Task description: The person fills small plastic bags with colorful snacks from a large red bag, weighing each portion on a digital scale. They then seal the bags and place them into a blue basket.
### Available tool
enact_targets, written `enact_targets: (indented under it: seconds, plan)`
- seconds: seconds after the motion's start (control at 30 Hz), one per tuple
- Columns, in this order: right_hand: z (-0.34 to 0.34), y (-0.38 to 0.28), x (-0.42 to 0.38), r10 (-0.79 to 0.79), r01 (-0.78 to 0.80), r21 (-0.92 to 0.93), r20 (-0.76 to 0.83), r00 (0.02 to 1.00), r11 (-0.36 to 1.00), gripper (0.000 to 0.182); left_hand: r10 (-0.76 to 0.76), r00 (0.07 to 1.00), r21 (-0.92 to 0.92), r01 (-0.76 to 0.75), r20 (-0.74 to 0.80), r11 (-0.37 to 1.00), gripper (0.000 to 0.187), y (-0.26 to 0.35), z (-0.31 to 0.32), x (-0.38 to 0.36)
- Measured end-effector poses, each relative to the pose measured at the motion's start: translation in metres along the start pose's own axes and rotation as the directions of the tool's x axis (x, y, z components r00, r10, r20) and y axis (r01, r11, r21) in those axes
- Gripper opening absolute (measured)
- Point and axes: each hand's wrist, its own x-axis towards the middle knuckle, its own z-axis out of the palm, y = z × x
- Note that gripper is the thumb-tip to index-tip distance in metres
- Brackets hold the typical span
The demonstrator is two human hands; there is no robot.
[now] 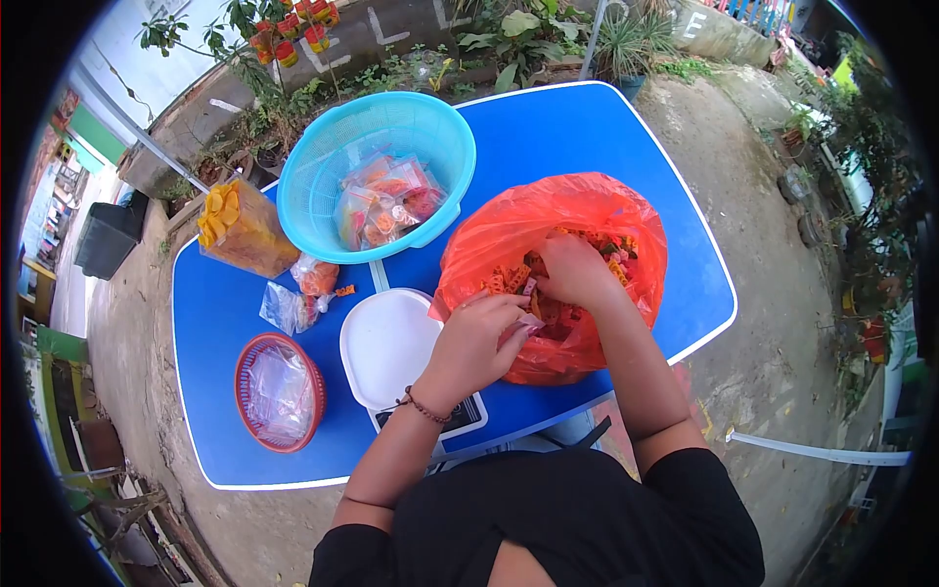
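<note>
My left hand (pixel 476 340) is at the near left rim of a red plastic bag (pixel 597 196), its fingers closed on a small clear plastic bag (pixel 529 324). Inside the red bag lie many small orange, yellow and pink snack pieces (pixel 509 280). My right hand (pixel 575 271) reaches into the red bag with fingers curled down among the pieces; the fingertips are hidden. Just left of my left hand sits a white kitchen scale (pixel 386 342), partly covered by my wrist.
A blue basin (pixel 293 210) holding filled packets (pixel 391 196) stands at the back of the blue table (pixel 548 127). A red basket (pixel 319 411) of clear bags (pixel 281 396), a bag of yellow chips (pixel 249 235) and small packets (pixel 289 308) are on the left.
</note>
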Motion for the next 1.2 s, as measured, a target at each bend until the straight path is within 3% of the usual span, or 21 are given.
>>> enact_targets:
  seconds: [0.1,0.2,0.3,0.4,0.5,0.6,0.67,0.7,0.8,0.9,1.0,1.03,1.2]
  plan:
    - [0.001,-0.002,0.000,-0.015,0.013,-0.049,-0.049,0.999,0.999,0.047,0.001,1.000,-0.007,-0.001,-0.007,1.000,0.014,0.002,-0.001,0.002]
    - [0.005,0.007,0.000,-0.055,0.055,-0.010,-0.003,0.998,0.998,0.036,-0.001,1.000,-0.003,0.001,-0.017,1.000,0.014,0.002,-0.001,0.001]
    - [0.003,0.013,-0.006,-0.072,0.087,0.145,-0.106,0.992,0.986,0.029,0.003,1.000,-0.001,-0.003,-0.029,1.000,0.014,0.002,-0.001,-0.003]
    - [-0.008,0.015,-0.013,-0.027,0.070,0.257,-0.166,0.986,0.964,0.030,-0.004,0.999,-0.014,0.003,-0.039,1.000,0.014,0.004,-0.002,-0.006]
    - [-0.038,-0.006,-0.023,0.130,-0.083,0.389,-0.097,0.987,0.918,0.029,-0.036,0.997,-0.086,0.030,-0.068,0.996,0.015,0.008,-0.004,-0.006]
    - [-0.018,0.014,-0.022,0.120,-0.030,0.829,-0.046,0.992,0.559,0.027,-0.072,0.990,-0.213,0.045,-0.120,0.976,0.014,0.011,-0.005,-0.007]
    - [-0.017,0.012,-0.032,0.171,-0.093,0.955,0.046,0.984,0.281,0.027,-0.101,0.982,-0.261,0.056,-0.161,0.964,0.014,0.013,-0.006,-0.010]
    - [-0.017,0.007,-0.036,0.183,-0.122,0.984,0.097,0.978,0.130,0.027,-0.156,0.974,-0.337,0.094,-0.162,0.937,0.014,0.013,-0.006,-0.013]
    - [-0.016,0.003,-0.047,0.104,-0.156,0.976,0.173,0.979,-0.152,0.026,-0.308,0.939,-0.525,0.186,-0.156,0.831,0.015,0.010,-0.008,-0.027]
    - [-0.011,-0.014,-0.052,0.004,-0.128,0.966,0.132,0.991,-0.224,0.023,-0.389,0.901,-0.615,0.198,-0.192,0.763,0.017,0.008,-0.018,-0.044]
    - [-0.012,-0.044,-0.052,-0.208,-0.200,0.973,0.173,0.963,-0.118,0.021,-0.414,0.863,-0.611,0.167,-0.289,0.774,0.018,0.002,-0.033,-0.068]
    - [-0.015,-0.062,-0.051,-0.176,-0.209,0.972,0.226,0.958,0.111,0.018,-0.422,0.847,-0.584,0.172,-0.324,0.793,0.018,0.000,-0.040,-0.076]
    - [0.030,-0.133,-0.032,-0.221,0.044,0.850,0.086,0.972,0.525,0.012,-0.544,0.699,-0.562,0.241,-0.465,0.791,0.019,-0.014,-0.063,-0.122]
